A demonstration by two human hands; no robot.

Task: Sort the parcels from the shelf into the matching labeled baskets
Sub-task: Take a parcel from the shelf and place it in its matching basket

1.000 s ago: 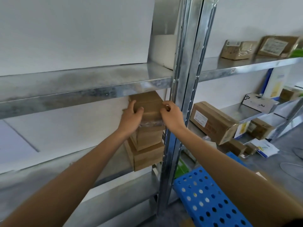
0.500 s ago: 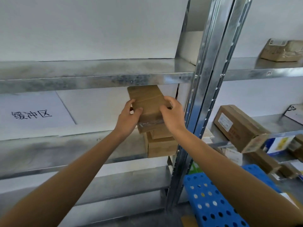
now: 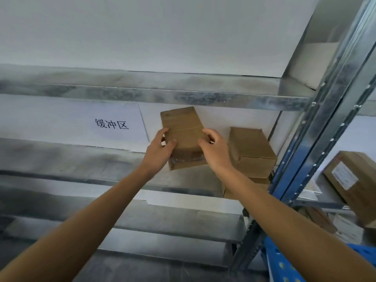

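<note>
A white wall backs the galvanised shelf (image 3: pixel 142 94), and a paper sign (image 3: pixel 114 124) is fixed behind its middle board. You grip a brown parcel (image 3: pixel 183 135) between both hands: your left hand (image 3: pixel 160 153) curls round its left edge, your right hand (image 3: pixel 215 151) round its right. The parcel is tilted above that board, just left of the stacked parcels (image 3: pixel 252 151). A blue basket (image 3: pixel 284 265) shows at lower right.

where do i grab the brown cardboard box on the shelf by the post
Probably grip the brown cardboard box across its long sides at the near end, from the front: that end faces outward and the steel post crowds its right.
</note>
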